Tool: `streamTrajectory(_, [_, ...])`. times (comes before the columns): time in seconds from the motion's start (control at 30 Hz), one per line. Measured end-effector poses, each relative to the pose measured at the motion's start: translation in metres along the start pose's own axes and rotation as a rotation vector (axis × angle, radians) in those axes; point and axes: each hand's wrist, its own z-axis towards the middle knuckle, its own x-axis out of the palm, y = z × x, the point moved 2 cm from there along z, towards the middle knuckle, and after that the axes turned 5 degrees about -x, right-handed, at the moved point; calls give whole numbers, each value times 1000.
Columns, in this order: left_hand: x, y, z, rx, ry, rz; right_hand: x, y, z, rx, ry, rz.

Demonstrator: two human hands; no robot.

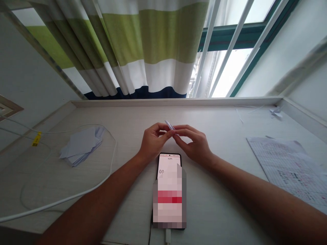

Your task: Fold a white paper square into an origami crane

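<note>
Over the counter (209, 117), our left hand (152, 139) and right hand (195, 142) pinch seemingly folded paper (169, 124) between them, long axis slanting away leftward.

Daylight floods in at the right, through a window (231, 73) with a teal frame (249, 35) and slanting white bars (235, 37); across to the left, a curtain (163, 37) hangs in bands of white, green and navy; pale walls (33, 78) flank it; below spreads a whitish tabletop (217, 115), raised-edged, shadowy toward the near side.
</note>
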Motion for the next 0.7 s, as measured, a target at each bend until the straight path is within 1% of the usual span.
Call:
streamTrajectory(0.13, [-2, 1, 1, 22, 16, 14, 0, -2, 3, 51, -25, 111])
streamTrajectory(0.3, [-3, 1, 2, 27, 13, 57, 1, -10, 3, 220, -40, 345])
streamTrajectory(0.37, [-3, 1, 2, 32, 17, 62, 1, -11, 4, 263, -37, 409])
streamTrajectory(0.57, [-1, 0, 1, 27, 8, 32, -1, -8, 6, 319, -37, 477])
streamTrajectory(0.7, [0, -1, 0, -15, -12, -56, 0, -6, 6, 380, -66, 513])
